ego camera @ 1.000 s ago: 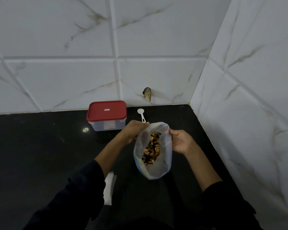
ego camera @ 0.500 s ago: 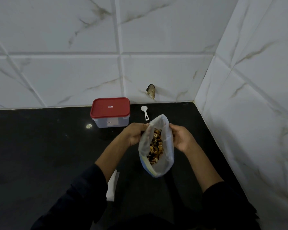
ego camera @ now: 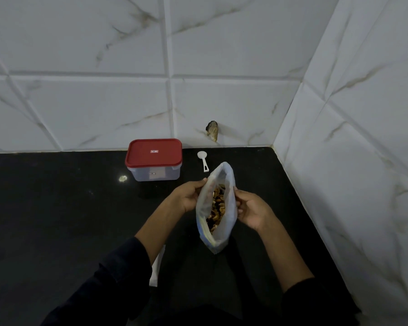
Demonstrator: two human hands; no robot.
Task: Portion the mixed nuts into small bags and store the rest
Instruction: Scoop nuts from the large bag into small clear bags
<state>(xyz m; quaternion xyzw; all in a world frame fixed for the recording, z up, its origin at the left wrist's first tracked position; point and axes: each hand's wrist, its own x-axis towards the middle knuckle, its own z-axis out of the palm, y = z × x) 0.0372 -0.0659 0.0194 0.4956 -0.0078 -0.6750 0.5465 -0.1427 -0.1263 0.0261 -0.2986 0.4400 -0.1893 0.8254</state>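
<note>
A clear plastic bag (ego camera: 229, 222) of mixed nuts (ego camera: 217, 208) is held above the black counter, its mouth open and narrow. My left hand (ego camera: 190, 196) pinches the bag's left rim. My right hand (ego camera: 251, 209) grips the right rim. Behind them a clear container with a shut red lid (ego camera: 154, 152) stands by the wall. A small white scoop (ego camera: 203, 160) lies to the right of the container.
White folded bags or paper (ego camera: 157, 267) peek out below my left forearm. The black counter (ego camera: 57, 220) ends at tiled walls behind and to the right. A dark chip in the tile (ego camera: 212, 130) sits above the scoop.
The bag's mouth has narrowed as my hands drew its two rims closer together. The bag hangs a little more upright.
</note>
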